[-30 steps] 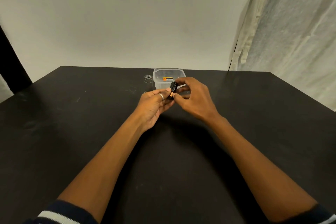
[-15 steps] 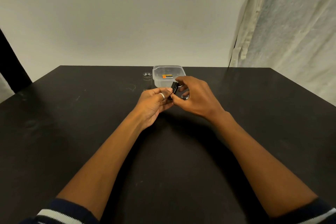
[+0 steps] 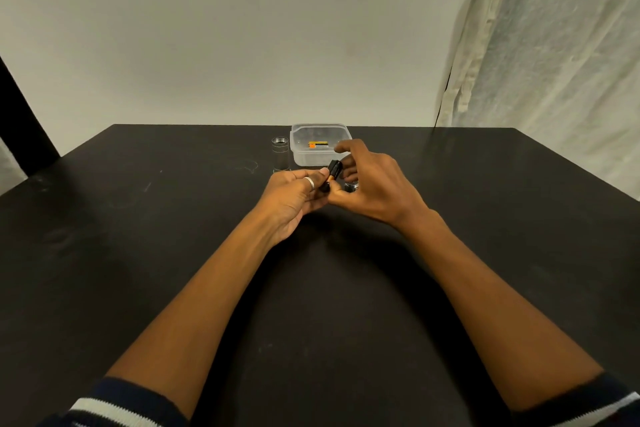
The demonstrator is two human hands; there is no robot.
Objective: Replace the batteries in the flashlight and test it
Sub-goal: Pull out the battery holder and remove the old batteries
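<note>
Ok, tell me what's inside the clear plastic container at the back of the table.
The clear plastic container holds one orange-and-black battery. The right hand covers its near right corner, so anything there is hidden.

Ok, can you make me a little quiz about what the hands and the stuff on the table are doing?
1. True or false: the clear plastic box has a lid on it.
2. Which hand holds the small black flashlight part: A the left hand, B the right hand, C neither?
3. Fill in: the clear round tube stands to the ____ of the box, as seen in the picture.

Key
1. False. The box is open, with an orange and black battery inside.
2. A. The right hand's fingers are spread beside it, its thumb near the part.
3. Left.
</note>
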